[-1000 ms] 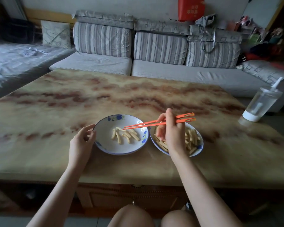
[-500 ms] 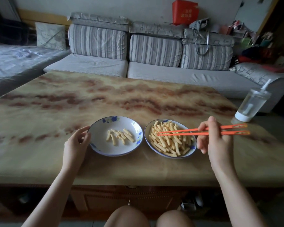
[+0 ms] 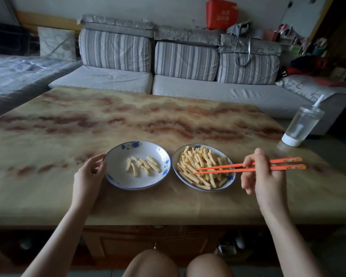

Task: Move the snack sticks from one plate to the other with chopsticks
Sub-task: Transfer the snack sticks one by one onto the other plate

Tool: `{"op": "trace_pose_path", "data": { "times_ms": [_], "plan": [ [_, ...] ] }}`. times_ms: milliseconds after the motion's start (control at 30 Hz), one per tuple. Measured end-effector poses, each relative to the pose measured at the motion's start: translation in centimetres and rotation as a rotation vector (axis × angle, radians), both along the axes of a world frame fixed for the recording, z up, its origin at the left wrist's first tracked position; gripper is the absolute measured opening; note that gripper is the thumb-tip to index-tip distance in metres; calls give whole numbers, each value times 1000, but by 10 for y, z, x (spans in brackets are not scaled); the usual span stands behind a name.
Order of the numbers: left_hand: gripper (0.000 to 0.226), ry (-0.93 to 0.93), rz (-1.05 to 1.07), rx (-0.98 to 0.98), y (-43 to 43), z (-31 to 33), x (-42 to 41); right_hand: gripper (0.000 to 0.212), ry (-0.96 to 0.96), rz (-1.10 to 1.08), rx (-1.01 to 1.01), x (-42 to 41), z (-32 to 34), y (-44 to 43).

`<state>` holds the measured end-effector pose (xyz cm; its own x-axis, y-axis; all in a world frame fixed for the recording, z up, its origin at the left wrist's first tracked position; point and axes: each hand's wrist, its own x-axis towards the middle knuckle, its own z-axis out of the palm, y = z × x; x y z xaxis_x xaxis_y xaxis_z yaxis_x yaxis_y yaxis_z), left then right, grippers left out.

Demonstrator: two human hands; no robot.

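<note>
The right hand (image 3: 262,174) holds a pair of orange chopsticks (image 3: 224,171) near their thick ends, the fingers curled round them and the thumb pressing from the near side. The chopsticks lie almost level and point left, with their thin tips a little apart over the near half of the right plate (image 3: 175,161). That plate is heaped with pale yellow snack sticks (image 3: 200,162), and it is not clear whether the tips touch the pile. Just beside it, with a narrow gap between the rims, sits the left plate (image 3: 124,154), white with blue flowers on its edge. A small scatter of snack sticks lies near its middle. The left hand (image 3: 90,172) is at this plate's left rim, which it holds lightly between curved fingers and thumb, wrist resting low toward the near edge. Both plates stand on a marbled tan and reddish surface (image 3: 128,120), close to the person's side. At the far right corner of the surface stands a clear lidded cup (image 3: 302,124) with a straw. Behind the surface runs a grey sofa (image 3: 188,86) with striped back cushions, and a red box (image 3: 221,14) sits on top of it. Two bare knees show at the bottom edge.
</note>
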<state>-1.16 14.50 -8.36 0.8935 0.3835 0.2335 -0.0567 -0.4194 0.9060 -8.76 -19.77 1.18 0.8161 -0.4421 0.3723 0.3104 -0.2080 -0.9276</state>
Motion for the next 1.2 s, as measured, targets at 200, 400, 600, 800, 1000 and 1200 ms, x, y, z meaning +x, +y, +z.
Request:
{"op": "trace_pose_path", "data": {
  "times_ms": [200,400,600,800,1000,1200],
  "plan": [
    [31,-6,2,1,1,0,0,42,-43,-32,167,7,14,8],
    [30,-15,6,7,0,1,0,42,-7,71,300,35,7,47],
    [28,-15,12,5,0,1,0,44,78,177,319,62,-10,82],
    [28,-11,14,11,0,2,0,45,124,241,223,65,-18,89],
    [28,-11,13,4,0,2,-1,43,20,123,247,51,-1,46],
    [29,-13,13,12,-1,2,-1,41,-25,-27,218,29,9,-9]
  ]
}}
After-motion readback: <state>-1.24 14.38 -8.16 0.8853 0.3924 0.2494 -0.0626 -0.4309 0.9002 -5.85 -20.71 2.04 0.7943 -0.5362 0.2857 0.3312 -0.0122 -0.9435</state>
